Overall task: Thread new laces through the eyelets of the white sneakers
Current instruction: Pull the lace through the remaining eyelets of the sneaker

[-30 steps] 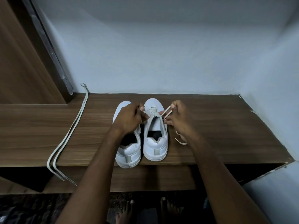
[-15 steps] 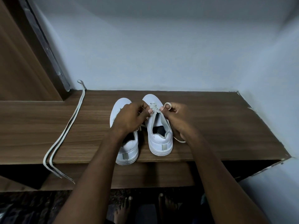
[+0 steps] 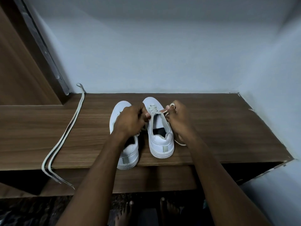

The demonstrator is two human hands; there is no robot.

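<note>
Right hand (image 3: 176, 117) has looped the lace (image 3: 156, 113) over a finger, left hand (image 3: 130, 121) pinching its other end at the right sneaker (image 3: 160, 136); mid-lacing, next eyelet pair needs threading.

White sneakers (image 3: 160, 137), wood-grain brown shelf (image 3: 219, 128)

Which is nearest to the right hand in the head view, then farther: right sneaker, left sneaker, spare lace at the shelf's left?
1. Right sneaker, beside the right hand.
2. Left sneaker, past it to the left.
3. Spare lace, far left, hanging over the shelf edge.
</note>
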